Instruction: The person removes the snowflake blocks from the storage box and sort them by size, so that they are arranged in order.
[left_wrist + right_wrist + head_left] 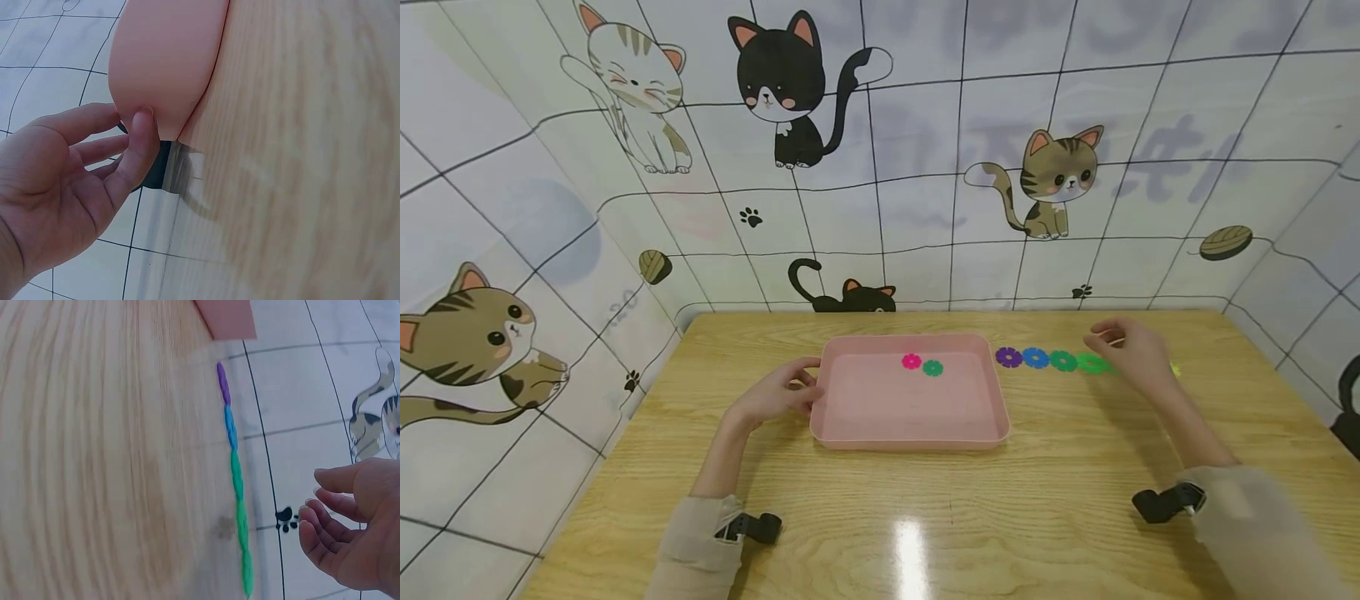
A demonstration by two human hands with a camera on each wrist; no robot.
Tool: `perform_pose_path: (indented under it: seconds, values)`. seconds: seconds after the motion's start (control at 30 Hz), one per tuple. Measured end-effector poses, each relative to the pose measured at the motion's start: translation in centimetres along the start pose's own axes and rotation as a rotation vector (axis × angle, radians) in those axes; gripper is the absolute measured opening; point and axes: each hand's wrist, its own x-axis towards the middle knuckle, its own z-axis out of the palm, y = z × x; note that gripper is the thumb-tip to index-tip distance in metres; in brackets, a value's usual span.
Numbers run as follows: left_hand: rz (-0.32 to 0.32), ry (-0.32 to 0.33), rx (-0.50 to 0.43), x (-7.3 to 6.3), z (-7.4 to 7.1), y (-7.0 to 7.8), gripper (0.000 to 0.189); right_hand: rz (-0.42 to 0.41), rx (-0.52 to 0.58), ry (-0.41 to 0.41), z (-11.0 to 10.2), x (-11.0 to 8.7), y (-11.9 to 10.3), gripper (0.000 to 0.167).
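A shallow pink tray (910,429) lies on the table, with my left hand (777,392) at its left end. In the left wrist view the thumb and index finger of that hand (69,175) hold the tray's end (162,75). Inside the tray are a pink flower disc (912,362) and a teal flower disc (933,367). To its right runs a row of flower discs: purple (1009,357), blue (1036,357), then green (1063,361). Over the row's right part hovers my right hand (1131,354), fingers loosely bent and holding nothing. It hides some discs; a yellow one (1176,369) shows beyond it.
The wooden table (850,517) meets a tiled wall (917,208) with cat drawings just behind the tray and the row. A side wall (497,467) stands at the left. Each wrist wears a black strapped device, one of them on the left (752,527).
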Motion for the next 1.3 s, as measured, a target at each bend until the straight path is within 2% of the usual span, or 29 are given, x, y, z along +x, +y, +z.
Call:
perform_pose_path:
  seconds: [0.63, 0.87, 1.13, 1.3]
  values:
    - [0.004, 0.0, -0.006, -0.5, -0.1, 0.3, 0.058, -0.128, 0.106, -0.113, 5.5, 2.0, -8.4, 0.026]
    - [0.014, -0.01, -0.015, -0.4, -0.2, 0.2, 0.058, -0.167, 0.184, -0.24, 8.6, 2.5, -10.9, 0.024]
    - [0.012, -0.007, -0.014, -0.3, -0.1, 0.3, 0.058, -0.131, 0.156, -0.401, 11.8, 2.9, -12.6, 0.03]
    - [0.022, -0.009, -0.013, -0.2, -0.2, 0.2, 0.058, -0.123, 0.141, -0.44, 13.1, 3.2, -12.9, 0.033]
